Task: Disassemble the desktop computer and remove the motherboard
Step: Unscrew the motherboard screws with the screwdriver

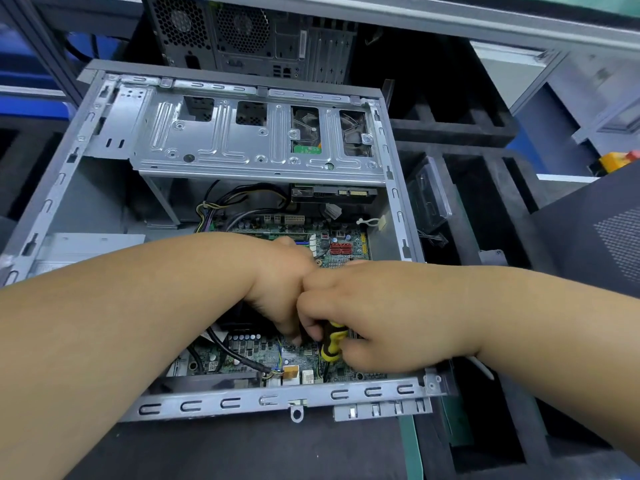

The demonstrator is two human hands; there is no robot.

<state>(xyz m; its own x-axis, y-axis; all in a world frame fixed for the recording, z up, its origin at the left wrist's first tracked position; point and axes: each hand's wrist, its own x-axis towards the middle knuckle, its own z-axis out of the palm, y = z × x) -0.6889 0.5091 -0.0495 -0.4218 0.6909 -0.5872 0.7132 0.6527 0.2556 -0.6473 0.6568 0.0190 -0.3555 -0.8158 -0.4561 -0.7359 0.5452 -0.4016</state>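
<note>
Setting: a workshop bench with a dark mat; grey metal shelving frames the background, and a second tower case stands upright behind the work, its rear fan grilles facing the camera.
Case: the desktop computer chassis lies on its side on the mat, side panel already off, interior open to view.
Drive cage: a silver metal drive cage spans the far half of the chassis and is in place; a drive with bare connectors sits under its right end.
Motherboard: the green motherboard lies flat on the chassis floor, in the near half, partly hidden under both forearms.
Board look: dense with capacitors, red ports near the far right corner, a small finned heatsink beside them.
Cables: black and coloured wires run to a connector at the near edge, so at least some appear plugged in.
Left hand: the left hand reaches down over the middle of the board, fingers curled downward; what they grip, if anything, cannot be told.
Right hand: the right hand is wrapped tight around a yellow-and-black screwdriver, tip pointing down at the board.
Progress: judged early to middle; the panel is removed, but the board, cage and wiring remain inside.
Left to do: likely the remaining screws, cable unplugging, then lifting the board out.
</note>
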